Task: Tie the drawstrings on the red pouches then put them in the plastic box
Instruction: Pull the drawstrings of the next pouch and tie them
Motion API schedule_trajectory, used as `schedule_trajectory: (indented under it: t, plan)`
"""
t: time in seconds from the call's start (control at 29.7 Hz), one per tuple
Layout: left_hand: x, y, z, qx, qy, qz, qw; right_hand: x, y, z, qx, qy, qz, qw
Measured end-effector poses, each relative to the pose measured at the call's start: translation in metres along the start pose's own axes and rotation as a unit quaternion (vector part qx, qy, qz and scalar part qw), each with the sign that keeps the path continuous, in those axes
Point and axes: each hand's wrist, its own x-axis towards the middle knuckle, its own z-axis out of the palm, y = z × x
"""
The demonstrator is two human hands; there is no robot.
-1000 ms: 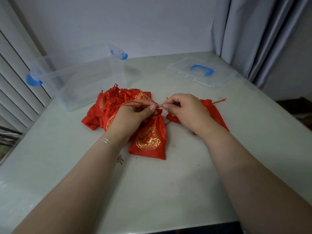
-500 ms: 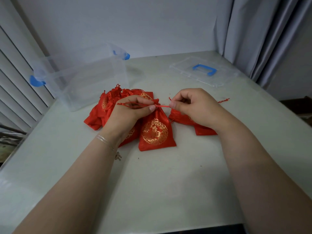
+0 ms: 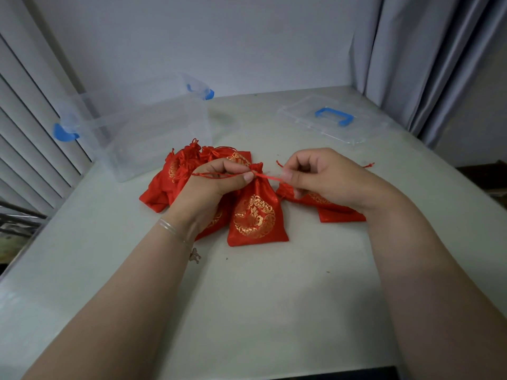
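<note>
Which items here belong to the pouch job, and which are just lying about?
Job: red gold-patterned fabric pouch, its red drawstring pinched by left hand and right hand; clear plastic box.
Lying about: clear blue-handled lid.

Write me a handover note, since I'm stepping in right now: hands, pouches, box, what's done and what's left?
Left hand and right hand each pinch a drawstring of the middle pouch, neck cinched. Pile of pouches lies left of it, one more pouch under the right hand. Plastic box holds no pouches; lid off. Left: finish the knot, tie the rest, box all.
</note>
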Motion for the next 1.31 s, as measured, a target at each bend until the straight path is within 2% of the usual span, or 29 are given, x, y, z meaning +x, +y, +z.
schedule_trajectory:
  t: [0.07, 0.1, 0.13, 0.2, 0.27, 0.44, 0.54, 0.61, 0.74, 0.84, 1.01, 1.08, 1.31]
  plan:
    - [-0.001, -0.001, 0.001, 0.043, -0.005, 0.017, 0.999, -0.002, 0.002, -0.001, -0.049, -0.086, 0.026, 0.995]
    - [-0.003, -0.001, 0.001, 0.092, -0.010, 0.035, 0.995, -0.002, 0.005, 0.000, -0.077, -0.100, 0.035, 0.991]
    - [-0.004, -0.001, 0.003, 0.151, -0.015, 0.061, 0.987, -0.001, 0.006, 0.002, -0.095, -0.083, 0.029, 0.992]
    - [-0.006, -0.001, 0.007, 0.242, -0.032, 0.115, 0.963, 0.003, 0.006, 0.007, -0.107, 0.020, -0.026, 0.994]
    - [-0.007, -0.002, 0.009, 0.277, -0.042, 0.151, 0.948, 0.006, 0.003, 0.012, -0.099, 0.065, -0.074, 0.990]
    - [-0.008, -0.008, 0.009, 0.358, -0.033, 0.269, 0.893, 0.011, 0.008, 0.022, -0.063, 0.077, -0.040, 0.994]
    - [-0.007, -0.013, 0.013, 0.395, 0.018, 0.332, 0.856, 0.013, 0.008, 0.024, 0.015, 0.079, -0.006, 0.997]
    - [-0.006, -0.015, 0.015, 0.426, 0.047, 0.364, 0.827, 0.012, 0.008, 0.024, 0.050, 0.066, 0.011, 0.997]
    - [-0.002, -0.018, 0.012, 0.478, 0.049, 0.402, 0.779, 0.012, 0.009, 0.022, 0.061, 0.045, 0.029, 0.997]
    - [-0.001, -0.018, 0.010, 0.485, 0.045, 0.406, 0.774, 0.013, 0.011, 0.020, 0.056, 0.049, 0.039, 0.996]
    - [0.000, -0.018, 0.008, 0.473, 0.050, 0.401, 0.783, 0.018, 0.021, 0.021, -0.093, 0.109, 0.031, 0.989]
    - [-0.001, -0.017, 0.008, 0.461, 0.049, 0.400, 0.791, 0.019, 0.023, 0.018, -0.107, 0.120, 0.040, 0.986]
    - [-0.003, -0.018, 0.014, 0.442, -0.007, 0.423, 0.791, 0.019, 0.024, 0.019, -0.115, 0.084, 0.061, 0.988]
